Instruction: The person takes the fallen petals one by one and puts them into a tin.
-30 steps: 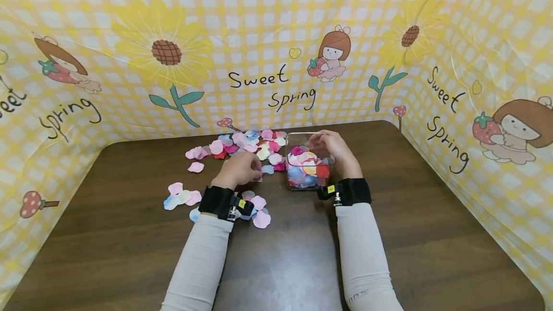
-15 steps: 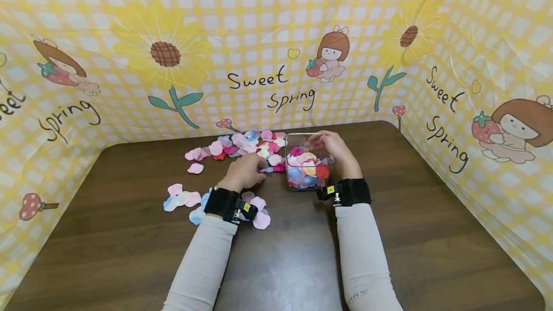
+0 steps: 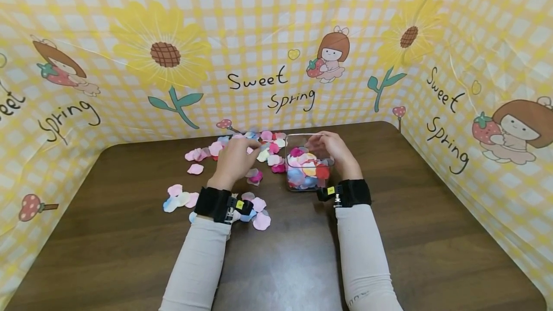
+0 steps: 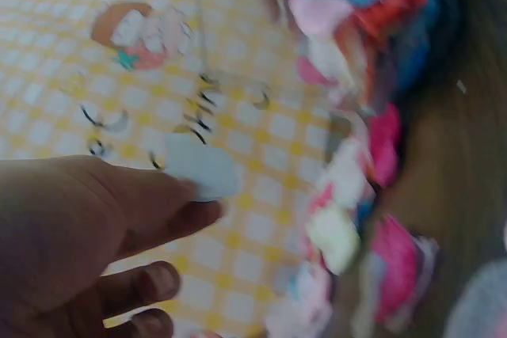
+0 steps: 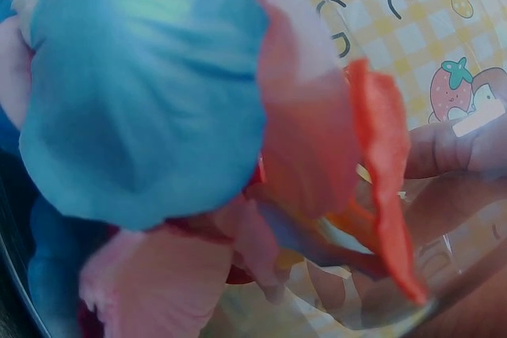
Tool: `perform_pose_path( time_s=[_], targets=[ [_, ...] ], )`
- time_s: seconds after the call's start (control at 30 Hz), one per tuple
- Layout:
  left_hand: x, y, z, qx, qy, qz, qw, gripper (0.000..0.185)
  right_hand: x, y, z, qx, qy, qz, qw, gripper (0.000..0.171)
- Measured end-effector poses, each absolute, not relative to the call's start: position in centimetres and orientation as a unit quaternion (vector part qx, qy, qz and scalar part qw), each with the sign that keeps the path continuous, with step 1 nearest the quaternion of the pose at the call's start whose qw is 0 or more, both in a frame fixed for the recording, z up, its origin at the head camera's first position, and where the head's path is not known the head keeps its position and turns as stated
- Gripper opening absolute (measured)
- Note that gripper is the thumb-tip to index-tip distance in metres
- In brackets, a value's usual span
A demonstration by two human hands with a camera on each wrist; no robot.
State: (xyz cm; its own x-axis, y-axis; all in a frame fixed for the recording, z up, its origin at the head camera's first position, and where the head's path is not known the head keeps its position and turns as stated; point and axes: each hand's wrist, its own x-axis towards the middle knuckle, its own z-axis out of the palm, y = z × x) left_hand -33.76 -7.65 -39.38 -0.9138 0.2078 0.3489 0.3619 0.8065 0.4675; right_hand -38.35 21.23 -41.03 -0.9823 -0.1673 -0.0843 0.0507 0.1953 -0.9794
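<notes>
Left hand [image 3: 235,160] pinches pale-blue fabric petal [image 4: 202,168]; right hand [image 3: 334,150] grips clear plastic petal-filled box [image 3: 307,164] on brown desk [image 3: 129,234].

Petals on table [image 3: 129,234], box to their right
Loose petals [image 3: 242,150] lie left of the box [image 3: 307,164]; more petals [image 3: 308,167] fill it.

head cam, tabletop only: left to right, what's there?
Lone pink petal → left hand → clear box of petals, gripped by the right hand → bare table. The far petal pile and the near cluster overlap the left hand, so they are left out.
</notes>
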Motion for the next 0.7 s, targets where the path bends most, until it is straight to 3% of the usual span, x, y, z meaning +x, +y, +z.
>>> perform_pose_path(
  time_s=[0.2, 0.43, 0.7],
  targets=[
    [-32.0, -4.5, -37.4, -0.198, -0.913, -0.267, 0.237, 0.023, -38.4, 21.2, -41.3, -0.041, 0.766, -0.636, 0.087, 0.039],
    [-31.1, -1.3, -38.0, -0.284, -0.915, -0.228, 0.173, 0.025, -38.4, 21.3, -41.5, -0.029, 0.766, -0.635, 0.098, 0.040],
    [-31.6, -6.2, -36.5, -0.196, -0.926, -0.277, 0.167, 0.030, -38.4, 21.1, -41.3, -0.036, 0.764, -0.638, 0.090, 0.039]
  ],
)
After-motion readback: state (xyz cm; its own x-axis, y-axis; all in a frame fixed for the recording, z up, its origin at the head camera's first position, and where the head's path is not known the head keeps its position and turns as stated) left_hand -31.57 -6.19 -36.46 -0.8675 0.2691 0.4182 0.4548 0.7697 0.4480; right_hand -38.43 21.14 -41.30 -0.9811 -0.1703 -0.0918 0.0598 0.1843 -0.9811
